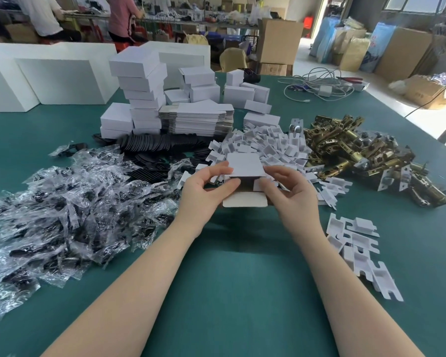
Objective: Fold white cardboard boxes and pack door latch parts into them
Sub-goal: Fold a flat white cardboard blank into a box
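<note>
Here, both hands meet over the green felt-covered table (229,266), working a small white cardboard box (243,166) held just above it. The left hand (204,194) grips the box's left side: its fingers (218,169) curl over the top panel's left edge while the thumb presses in from below, near the open end. The right hand (290,188) holds the right side in the same way, fingers bent, with the fingertips pinching a small side flap at the opening. The box's open end faces the person, dark inside, and its long tuck flap (243,200) hangs out flat beneath, between the two wrists.

Just behind the box lies a heap of white die-cut cardboard inserts (265,148), and a few more of them (358,251) lie near the right forearm. To the right is a pile of brass-coloured metal door latch parts (358,153). To the left spreads a mass of clear plastic bags holding dark parts (62,210), with black round plates (155,145) beyond. Farther back stand a stack of flat unfolded white box blanks (196,121) and stacked folded white boxes (139,86).
</note>
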### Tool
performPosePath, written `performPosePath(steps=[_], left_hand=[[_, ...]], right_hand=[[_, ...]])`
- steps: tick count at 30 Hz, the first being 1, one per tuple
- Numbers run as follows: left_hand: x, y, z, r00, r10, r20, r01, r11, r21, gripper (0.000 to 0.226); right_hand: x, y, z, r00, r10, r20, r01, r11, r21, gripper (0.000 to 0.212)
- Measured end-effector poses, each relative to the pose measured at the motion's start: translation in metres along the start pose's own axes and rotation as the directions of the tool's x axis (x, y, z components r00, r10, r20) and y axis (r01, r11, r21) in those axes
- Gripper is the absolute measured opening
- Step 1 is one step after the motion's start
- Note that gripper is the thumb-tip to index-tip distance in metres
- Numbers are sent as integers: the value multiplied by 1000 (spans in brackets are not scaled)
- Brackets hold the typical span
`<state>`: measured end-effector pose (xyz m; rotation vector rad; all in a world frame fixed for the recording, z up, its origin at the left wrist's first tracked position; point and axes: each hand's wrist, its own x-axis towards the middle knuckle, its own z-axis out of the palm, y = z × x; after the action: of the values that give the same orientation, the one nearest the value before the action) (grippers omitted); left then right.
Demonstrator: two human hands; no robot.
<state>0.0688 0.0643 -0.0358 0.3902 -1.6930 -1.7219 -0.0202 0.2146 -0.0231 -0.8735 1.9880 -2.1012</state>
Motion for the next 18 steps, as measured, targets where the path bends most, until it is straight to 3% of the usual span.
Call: performPosePath(steps=[2, 6, 8, 13, 18], left_hand=[[0, 3, 0, 998, -62, -9, 61, 994, -96, 23], [-1, 9, 0, 992, -126, 4, 123, 963, -240, 22], [-2, 11, 0, 988, -147, 36, 151, 950, -272, 22], [-6, 17, 1, 990, -79, 121, 105, 968, -228, 29], [-10, 18, 0, 987, 51, 153, -59, 997, 49, 32]], right_hand=[[-1, 0, 0, 1000, -24, 18, 22, 996, 92, 23], [-4, 3, 1, 980, -120, 156, 130, 990, -51, 57], [-5, 4, 2, 972, -149, 184, 167, 982, -90, 55], [1, 4, -5, 954, -239, 181, 278, 932, -233, 24], [4, 8, -7, 959, -220, 181, 264, 925, -274, 29]])
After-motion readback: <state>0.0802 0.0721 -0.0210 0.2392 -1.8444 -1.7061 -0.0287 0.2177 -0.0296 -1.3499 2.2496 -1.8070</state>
